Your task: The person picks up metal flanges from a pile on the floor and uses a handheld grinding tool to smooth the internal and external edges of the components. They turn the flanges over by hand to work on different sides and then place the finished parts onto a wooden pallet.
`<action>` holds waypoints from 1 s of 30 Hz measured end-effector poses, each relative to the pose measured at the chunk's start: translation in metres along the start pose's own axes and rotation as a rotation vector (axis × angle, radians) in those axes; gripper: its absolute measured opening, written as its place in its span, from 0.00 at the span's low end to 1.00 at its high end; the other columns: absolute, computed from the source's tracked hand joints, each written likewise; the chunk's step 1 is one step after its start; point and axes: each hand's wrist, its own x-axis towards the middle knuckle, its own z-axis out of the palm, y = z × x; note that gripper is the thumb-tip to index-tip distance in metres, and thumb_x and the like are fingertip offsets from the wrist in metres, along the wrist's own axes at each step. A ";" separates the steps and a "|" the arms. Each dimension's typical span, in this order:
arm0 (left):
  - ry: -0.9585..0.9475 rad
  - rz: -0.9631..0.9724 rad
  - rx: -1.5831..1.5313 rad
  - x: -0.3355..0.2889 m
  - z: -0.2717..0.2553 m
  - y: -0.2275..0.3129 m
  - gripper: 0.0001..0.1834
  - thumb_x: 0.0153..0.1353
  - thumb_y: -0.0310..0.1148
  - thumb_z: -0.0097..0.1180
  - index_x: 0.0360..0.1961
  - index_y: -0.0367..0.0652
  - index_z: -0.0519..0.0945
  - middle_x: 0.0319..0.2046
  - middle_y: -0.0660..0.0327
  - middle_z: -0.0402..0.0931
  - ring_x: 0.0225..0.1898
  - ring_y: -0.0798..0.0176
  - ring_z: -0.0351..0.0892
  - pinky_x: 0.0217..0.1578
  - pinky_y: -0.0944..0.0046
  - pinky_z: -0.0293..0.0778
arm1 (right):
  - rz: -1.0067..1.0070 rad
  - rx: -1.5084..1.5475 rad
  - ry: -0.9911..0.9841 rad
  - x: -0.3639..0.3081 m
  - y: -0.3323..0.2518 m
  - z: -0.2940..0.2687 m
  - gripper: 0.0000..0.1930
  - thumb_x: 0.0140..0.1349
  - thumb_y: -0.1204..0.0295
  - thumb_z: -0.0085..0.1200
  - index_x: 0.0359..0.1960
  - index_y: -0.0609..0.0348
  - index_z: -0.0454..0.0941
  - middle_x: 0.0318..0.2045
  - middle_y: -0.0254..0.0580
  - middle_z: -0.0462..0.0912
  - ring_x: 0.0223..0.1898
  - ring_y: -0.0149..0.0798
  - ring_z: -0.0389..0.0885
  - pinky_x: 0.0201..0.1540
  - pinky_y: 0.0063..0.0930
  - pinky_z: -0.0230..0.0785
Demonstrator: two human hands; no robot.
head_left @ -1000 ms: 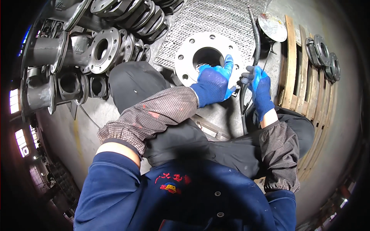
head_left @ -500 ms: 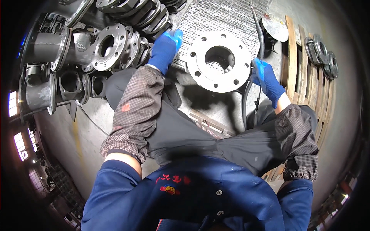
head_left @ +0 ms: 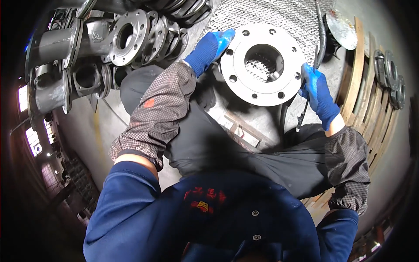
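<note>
In the head view, the pale steel flange (head_left: pixel 262 89) lies flat, its near rim overhanging the near edge of the ridged metal worktop (head_left: pixel 238 15). The left hand (head_left: pixel 211 49) touches the flange's far-left rim; whether its grip closes underneath I cannot tell. The right hand's grip (head_left: pixel 317 89) is narrow, round a thin dark rod (head_left: pixel 301 118), at the right rim. Handling looks best with hands opposed, the overhang supported, fingertips outside the bolt holes and the black hose (head_left: pixel 322 41) kept clear.
</note>
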 end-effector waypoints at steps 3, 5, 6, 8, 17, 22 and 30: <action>0.057 0.019 -0.030 -0.007 0.000 0.004 0.26 0.62 0.50 0.47 0.40 0.34 0.78 0.32 0.56 0.80 0.34 0.66 0.77 0.39 0.67 0.72 | -0.007 0.006 0.079 -0.009 -0.011 0.017 0.15 0.61 0.58 0.42 0.20 0.50 0.64 0.16 0.27 0.62 0.17 0.22 0.59 0.20 0.16 0.57; 0.099 0.026 -0.038 -0.011 0.004 0.013 0.26 0.62 0.50 0.48 0.38 0.33 0.78 0.30 0.57 0.79 0.33 0.67 0.77 0.37 0.67 0.72 | 0.014 0.020 0.143 -0.011 -0.010 0.017 0.15 0.61 0.57 0.42 0.21 0.51 0.65 0.16 0.27 0.62 0.17 0.22 0.59 0.20 0.16 0.57; 0.089 -0.070 -0.156 -0.010 0.006 0.019 0.25 0.62 0.49 0.49 0.37 0.32 0.78 0.29 0.58 0.79 0.31 0.68 0.76 0.36 0.67 0.72 | -0.021 0.034 0.094 -0.009 -0.007 0.011 0.15 0.62 0.58 0.40 0.22 0.52 0.66 0.16 0.27 0.62 0.17 0.22 0.60 0.21 0.16 0.59; 0.082 -0.163 -0.397 -0.011 0.022 0.038 0.21 0.63 0.44 0.49 0.37 0.33 0.78 0.29 0.62 0.77 0.28 0.69 0.74 0.33 0.69 0.72 | -0.144 -0.051 0.075 0.000 0.006 -0.005 0.18 0.64 0.57 0.41 0.26 0.57 0.71 0.18 0.29 0.66 0.18 0.21 0.63 0.21 0.17 0.60; -0.053 -0.226 -0.703 -0.052 0.043 0.087 0.07 0.60 0.31 0.53 0.30 0.38 0.78 0.29 0.66 0.75 0.28 0.76 0.71 0.28 0.74 0.69 | -0.320 0.001 0.226 -0.046 0.027 -0.032 0.13 0.61 0.65 0.47 0.29 0.63 0.75 0.19 0.42 0.75 0.21 0.36 0.72 0.28 0.31 0.66; -0.178 -0.099 -0.515 -0.040 0.081 0.110 0.10 0.58 0.33 0.56 0.23 0.42 0.75 0.18 0.70 0.68 0.18 0.78 0.63 0.19 0.74 0.61 | -0.361 0.406 0.322 -0.093 0.030 -0.079 0.12 0.61 0.68 0.49 0.23 0.64 0.73 0.18 0.26 0.69 0.21 0.21 0.64 0.22 0.21 0.60; -0.434 -0.044 -0.520 0.004 0.197 0.186 0.19 0.59 0.45 0.54 0.18 0.44 0.70 0.16 0.70 0.67 0.17 0.77 0.60 0.19 0.74 0.58 | -0.533 0.379 0.659 -0.126 0.051 -0.187 0.12 0.59 0.71 0.50 0.19 0.62 0.71 0.16 0.24 0.66 0.19 0.20 0.61 0.21 0.19 0.56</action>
